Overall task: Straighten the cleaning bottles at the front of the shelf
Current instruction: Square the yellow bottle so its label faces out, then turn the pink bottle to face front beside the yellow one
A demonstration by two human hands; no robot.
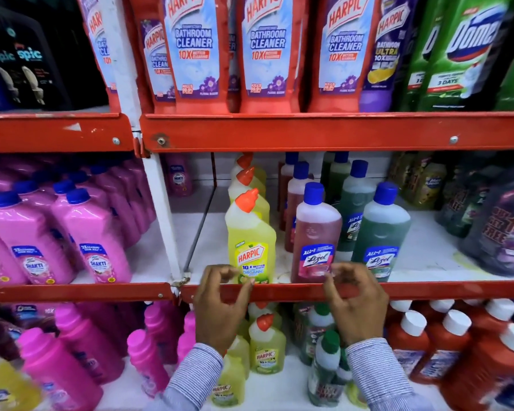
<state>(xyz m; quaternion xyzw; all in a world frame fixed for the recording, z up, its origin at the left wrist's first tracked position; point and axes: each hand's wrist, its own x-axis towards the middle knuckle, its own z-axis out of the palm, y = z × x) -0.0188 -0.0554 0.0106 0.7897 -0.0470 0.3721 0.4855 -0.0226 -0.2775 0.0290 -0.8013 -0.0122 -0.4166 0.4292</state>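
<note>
On the middle shelf (428, 250) three bottles stand upright at the front edge: a yellow Harpic bottle (250, 232) with an orange cap, a pink Lizol bottle (315, 229) and a green Lizol bottle (382, 229), both with blue caps. More of each stand in rows behind them. My left hand (220, 304) hovers just below and in front of the yellow bottle, fingers curled and apart, holding nothing. My right hand (355, 301) hovers between the pink and green bottles, fingers curled, empty. Both hands overlap the red shelf lip (288, 290).
Pink Shakti bottles (95, 232) fill the bay at left beyond a white upright (161, 218). Dark multipacks (499, 226) sit at the right. Red Harpic Bathroom Cleaner bottles (267, 51) stand on the shelf above. Yellow, green and red bottles crowd the shelf below.
</note>
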